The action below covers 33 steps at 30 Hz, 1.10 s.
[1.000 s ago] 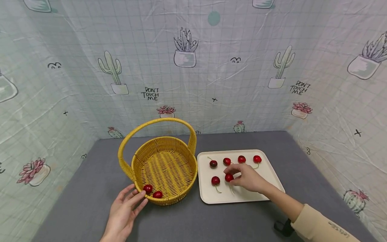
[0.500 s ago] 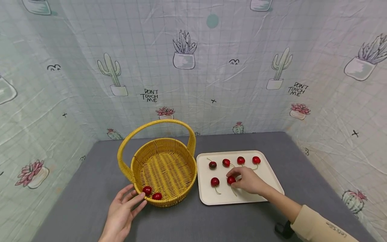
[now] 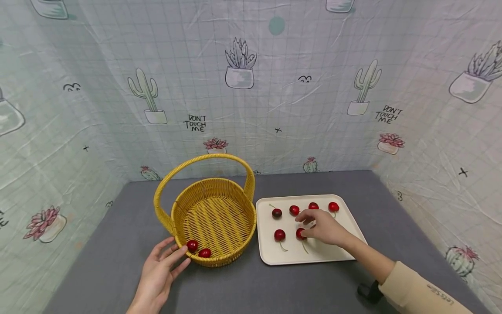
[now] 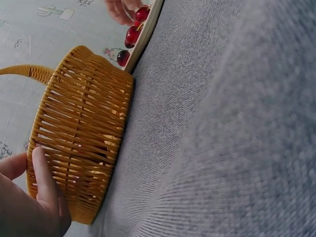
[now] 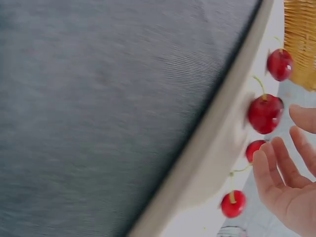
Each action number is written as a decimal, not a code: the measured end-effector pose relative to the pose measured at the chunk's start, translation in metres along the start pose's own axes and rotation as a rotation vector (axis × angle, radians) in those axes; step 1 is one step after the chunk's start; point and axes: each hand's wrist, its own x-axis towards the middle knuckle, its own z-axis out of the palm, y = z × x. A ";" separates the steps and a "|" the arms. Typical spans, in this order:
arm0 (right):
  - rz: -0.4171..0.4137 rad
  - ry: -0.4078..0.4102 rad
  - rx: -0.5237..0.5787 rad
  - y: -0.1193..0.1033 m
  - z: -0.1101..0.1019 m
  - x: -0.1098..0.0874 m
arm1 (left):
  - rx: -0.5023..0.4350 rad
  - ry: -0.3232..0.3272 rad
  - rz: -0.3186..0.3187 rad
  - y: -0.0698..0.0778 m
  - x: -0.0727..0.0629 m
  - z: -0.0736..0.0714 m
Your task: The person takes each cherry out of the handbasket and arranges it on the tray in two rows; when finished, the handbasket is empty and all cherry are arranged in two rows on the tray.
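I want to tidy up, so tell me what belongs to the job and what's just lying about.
Apparently part of the job:
cherries
basket, holding two cherries
tray, holding six
left hand, at the basket's rim
right hand, over the tray

Just there:
black item by the sleeve, too unclear to identify
printed backdrop
gray table

A: Round, glossy red cherries, tally?
B: Eight. Six on a cream rectangular tray, two in a round yellow woven basket.
A: Trays, baskets?
B: One each. Plus one bare left hand, one bare right hand.
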 end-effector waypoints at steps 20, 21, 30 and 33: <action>-0.199 -0.123 0.074 -0.083 0.017 0.057 | -0.004 0.002 0.006 -0.001 0.001 0.000; -0.212 -0.141 0.071 -0.087 0.020 0.059 | -0.009 0.003 0.007 -0.001 0.001 0.000; -0.355 -0.263 -0.004 -0.105 0.049 0.085 | -0.031 -0.004 0.019 0.000 -0.001 0.001; -0.389 -0.295 -0.039 -0.108 0.058 0.093 | -0.029 0.000 0.015 -0.001 -0.001 0.001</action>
